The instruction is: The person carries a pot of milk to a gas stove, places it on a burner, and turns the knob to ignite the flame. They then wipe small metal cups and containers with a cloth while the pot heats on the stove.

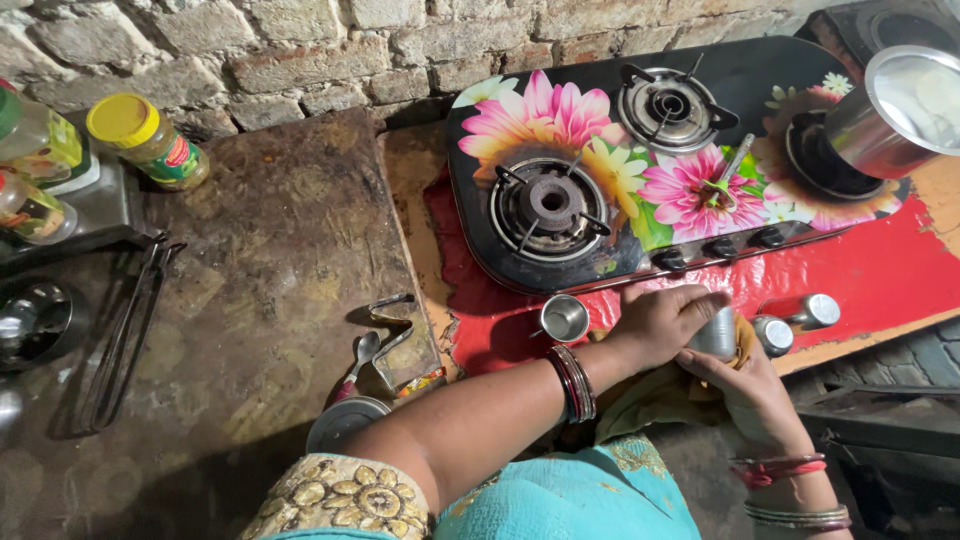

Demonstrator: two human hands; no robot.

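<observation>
Both hands are holding the small upright steel cup (716,336) just before the flowered black stove (600,150): left hand (665,320) fingers wrapping over it, right hand (745,385) fingers cupping beneath.

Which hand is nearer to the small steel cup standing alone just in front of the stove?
Left. The left hand sits just right of the small steel cup, gripping another steel tumbler. The right hand is further right and lower, under that tumbler.
</observation>
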